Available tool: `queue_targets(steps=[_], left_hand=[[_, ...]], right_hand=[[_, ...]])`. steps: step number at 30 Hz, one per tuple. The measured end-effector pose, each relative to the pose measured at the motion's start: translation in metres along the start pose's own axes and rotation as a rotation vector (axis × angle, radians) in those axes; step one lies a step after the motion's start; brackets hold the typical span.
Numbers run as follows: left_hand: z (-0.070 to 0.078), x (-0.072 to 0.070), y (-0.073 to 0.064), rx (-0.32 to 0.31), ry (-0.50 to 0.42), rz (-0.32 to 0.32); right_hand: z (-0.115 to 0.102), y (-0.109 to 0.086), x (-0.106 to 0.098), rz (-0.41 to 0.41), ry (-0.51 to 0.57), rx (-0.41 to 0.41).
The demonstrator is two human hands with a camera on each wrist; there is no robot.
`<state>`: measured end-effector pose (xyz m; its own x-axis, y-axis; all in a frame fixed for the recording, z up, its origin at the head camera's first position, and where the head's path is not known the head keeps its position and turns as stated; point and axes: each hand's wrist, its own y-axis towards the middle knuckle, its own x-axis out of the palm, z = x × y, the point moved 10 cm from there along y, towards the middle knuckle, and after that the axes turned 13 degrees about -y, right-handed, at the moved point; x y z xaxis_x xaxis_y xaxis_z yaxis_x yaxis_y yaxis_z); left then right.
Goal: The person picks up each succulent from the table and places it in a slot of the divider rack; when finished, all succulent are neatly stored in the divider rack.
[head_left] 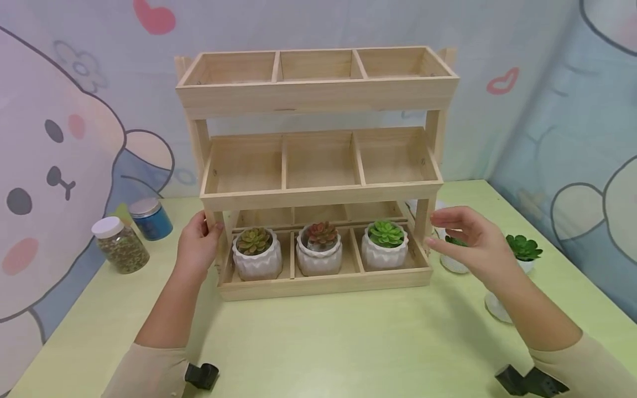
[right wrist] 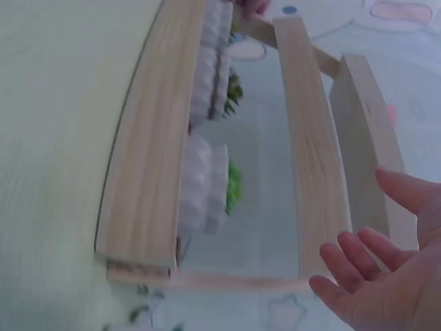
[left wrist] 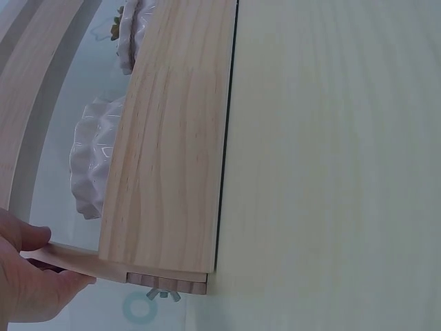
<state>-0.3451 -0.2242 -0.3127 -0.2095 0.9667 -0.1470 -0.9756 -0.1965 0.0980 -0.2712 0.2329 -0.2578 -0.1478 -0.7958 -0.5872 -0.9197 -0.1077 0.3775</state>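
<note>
A three-tier wooden plant stand (head_left: 318,190) stands on the table. Its bottom tier holds three white ribbed pots: one with a yellow-green succulent (head_left: 254,241), one with a reddish succulent (head_left: 322,233) and one with a bright green succulent (head_left: 386,234). My left hand (head_left: 196,246) pinches the stand's left upright low down; in the left wrist view its thumb and fingers lie on either side of that wood (left wrist: 76,259). My right hand (head_left: 473,237) is beside the right upright (head_left: 424,221), its fingers spread and loosely bent with nothing between them in the right wrist view.
Left of the stand are a clear jar of greenish bits with a white lid (head_left: 121,246) and a blue jar (head_left: 151,220). Behind my right forearm are small potted plants, one dark green (head_left: 523,249). A printed cloth (head_left: 318,22) hangs behind the table (head_left: 323,342).
</note>
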Motion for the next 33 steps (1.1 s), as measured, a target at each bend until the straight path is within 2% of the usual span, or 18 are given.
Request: queue_targets(steps=[3,5,8,13,16,20,23,26,33], left_hand=[[0.0,-0.001,0.0,0.005,0.001,0.004],[0.0,-0.001,0.0,0.007,0.001,0.004],[0.0,-0.001,-0.001,0.008,-0.001,0.007],[0.0,-0.001,-0.002,0.009,0.005,0.003],[0.0,0.0,-0.002,0.014,0.004,-0.001],[0.001,0.001,-0.003,0.014,0.012,0.001],[0.002,0.002,-0.003,0.01,0.016,0.005],[0.002,0.002,-0.004,0.008,0.017,0.005],[0.002,0.003,-0.005,-0.01,0.018,0.008]], right_hand=[[0.003,-0.007,-0.023,0.047,0.045,-0.059],[0.01,-0.012,-0.036,0.071,0.035,-0.085],[0.028,-0.019,-0.051,0.084,-0.015,-0.075],[0.069,-0.033,-0.065,0.018,-0.152,0.025],[0.089,-0.04,-0.07,-0.026,-0.184,0.023],[0.107,-0.047,-0.073,-0.086,-0.16,-0.052],[0.117,-0.053,-0.067,-0.175,-0.101,-0.096],[0.129,-0.06,-0.061,-0.259,-0.073,-0.099],[0.153,-0.071,-0.05,-0.368,-0.183,-0.031]])
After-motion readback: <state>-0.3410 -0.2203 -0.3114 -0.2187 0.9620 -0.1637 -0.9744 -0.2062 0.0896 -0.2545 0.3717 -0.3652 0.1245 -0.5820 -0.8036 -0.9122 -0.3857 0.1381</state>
